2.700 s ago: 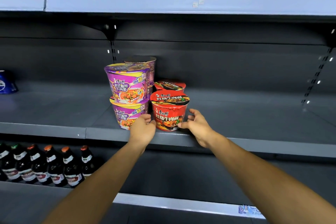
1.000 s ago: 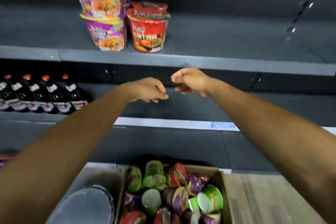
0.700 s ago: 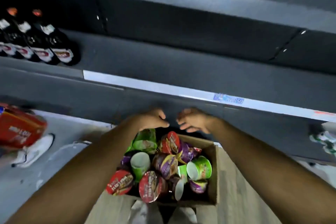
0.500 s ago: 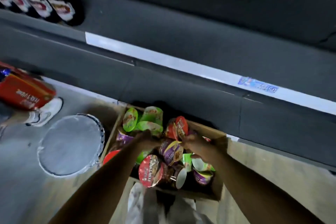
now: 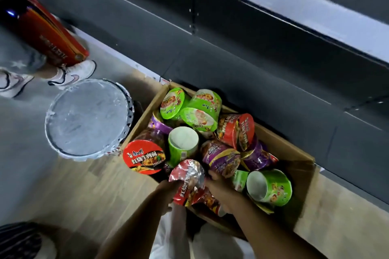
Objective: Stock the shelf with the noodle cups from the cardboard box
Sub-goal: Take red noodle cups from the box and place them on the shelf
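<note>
At nine o'clock of the cardboard box (image 5: 303,166) stands a silver round lid (image 5: 87,119), with a second person's white shoe (image 5: 72,73) at its eleven o'clock. At the box's six o'clock rim we see the left hand (image 5: 168,192) and right hand (image 5: 220,188), forearms reaching in from below, cupping opposite sides of a tilted red noodle cup (image 5: 188,181), fingers curled against it. We judge it light, thin-walled and crushable, its film slippery; hold the sidewall below the rim.
</note>
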Available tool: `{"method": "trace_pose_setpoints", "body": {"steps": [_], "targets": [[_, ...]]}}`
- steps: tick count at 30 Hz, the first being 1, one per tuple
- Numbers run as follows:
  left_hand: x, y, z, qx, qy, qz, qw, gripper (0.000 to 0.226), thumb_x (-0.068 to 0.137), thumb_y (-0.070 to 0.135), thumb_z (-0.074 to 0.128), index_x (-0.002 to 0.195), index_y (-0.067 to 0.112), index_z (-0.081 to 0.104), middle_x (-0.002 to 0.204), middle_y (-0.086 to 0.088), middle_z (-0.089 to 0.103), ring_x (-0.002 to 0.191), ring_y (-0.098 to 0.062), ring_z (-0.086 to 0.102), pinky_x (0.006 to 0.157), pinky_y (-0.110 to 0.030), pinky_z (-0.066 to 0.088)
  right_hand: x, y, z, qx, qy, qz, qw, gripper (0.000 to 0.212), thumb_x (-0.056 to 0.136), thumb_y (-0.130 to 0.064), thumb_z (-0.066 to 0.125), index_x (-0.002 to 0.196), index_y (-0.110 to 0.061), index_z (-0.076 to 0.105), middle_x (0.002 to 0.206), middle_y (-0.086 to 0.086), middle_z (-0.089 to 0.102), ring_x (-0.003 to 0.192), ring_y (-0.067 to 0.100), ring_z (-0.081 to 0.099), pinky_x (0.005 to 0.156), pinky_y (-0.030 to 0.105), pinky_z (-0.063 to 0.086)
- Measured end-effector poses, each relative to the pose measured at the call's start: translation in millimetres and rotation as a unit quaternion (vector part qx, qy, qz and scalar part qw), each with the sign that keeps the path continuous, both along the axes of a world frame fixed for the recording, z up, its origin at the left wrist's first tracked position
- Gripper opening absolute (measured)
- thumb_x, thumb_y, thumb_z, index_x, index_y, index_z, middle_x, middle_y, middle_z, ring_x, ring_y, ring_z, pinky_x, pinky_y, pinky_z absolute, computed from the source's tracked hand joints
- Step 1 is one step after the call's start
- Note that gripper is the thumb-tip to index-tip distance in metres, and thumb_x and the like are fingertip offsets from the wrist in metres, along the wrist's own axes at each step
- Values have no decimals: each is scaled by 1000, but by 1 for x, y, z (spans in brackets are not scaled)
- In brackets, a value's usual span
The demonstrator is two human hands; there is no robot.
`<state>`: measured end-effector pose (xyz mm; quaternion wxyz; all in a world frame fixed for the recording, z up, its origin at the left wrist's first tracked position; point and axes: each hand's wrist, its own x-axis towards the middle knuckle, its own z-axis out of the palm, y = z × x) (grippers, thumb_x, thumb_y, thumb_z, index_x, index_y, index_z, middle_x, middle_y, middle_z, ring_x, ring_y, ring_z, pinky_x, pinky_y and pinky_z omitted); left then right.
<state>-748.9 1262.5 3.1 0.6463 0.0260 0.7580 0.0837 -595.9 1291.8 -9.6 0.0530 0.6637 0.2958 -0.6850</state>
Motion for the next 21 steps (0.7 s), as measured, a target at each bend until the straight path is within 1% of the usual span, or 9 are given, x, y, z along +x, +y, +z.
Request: {"method": "trace_pose_setpoints", "body": {"steps": [2,5,9,12,14,16,17,19,21], "targets": [[1,-7,-11,0,-1,28,1000,41,91,25,60,126,8,47,114,-12,55,101,-27,51,82,-33,38,-3,-1,0,-24,3,-2,1000,64,94,-38,52,150,-27,23,153,5,29,135,28,34,100,35,33],[0,-8,-7,10,10,25,1000,38,88,20,62,119,2,52,102,-12,59,81,-21,52,73,-29,39,0,-1,5,-27,6,-37,999,61,96,-28,52,149,-25,23,149,8,34,130,29,38,91,34,35],[1,3,20,48,46,21,998,21,88,21,65,100,9,52,82,-3,55,69,-15,49,60,-26,40,7,5,26,-6,4,-87,996,61,94,-33,53,148,-26,25,148,5,36,129,29,40,100,42,40],[3,21,54,93,53,4,994,27,84,27,70,100,6,61,72,-5,58,55,-13,48,48,-22,36,14,17,57,25,15,-112,993,54,93,-31,56,142,-19,35,137,7,49,120,28,50,89,38,46],[5,38,89,140,41,-15,989,37,80,34,74,102,6,64,76,-5,65,58,-14,56,49,-20,42,22,28,88,41,18,-142,989,51,89,-32,62,134,-18,42,128,5,55,113,27,55,87,39,50],[7,54,123,204,12,-43,978,49,70,47,79,102,12,68,89,-2,72,78,-17,68,71,-27,55,33,42,122,63,7,-155,986,56,86,-34,66,136,-23,41,127,6,57,110,26,57,82,36,52],[9,62,143,232,0,-63,971,52,66,52,81,100,14,70,92,-1,74,85,-15,69,80,-29,56,39,50,141,73,5,-163,984,59,86,-34,66,138,-26,39,129,7,56,110,25,57,77,34,52],[12,80,189,280,-3,-89,956,38,70,49,79,92,19,70,89,3,73,82,-8,69,77,-21,54,49,68,179,86,15,-186,979,58,86,-32,67,137,-26,40,124,8,58,105,25,59,71,31,51],[12,97,232,319,6,-92,943,33,75,46,76,91,18,63,84,5,69,75,-5,64,66,-16,47,56,88,216,98,32,-197,975,40,87,-29,66,124,-21,52,107,5,64,92,21,62,66,29,49]]}}
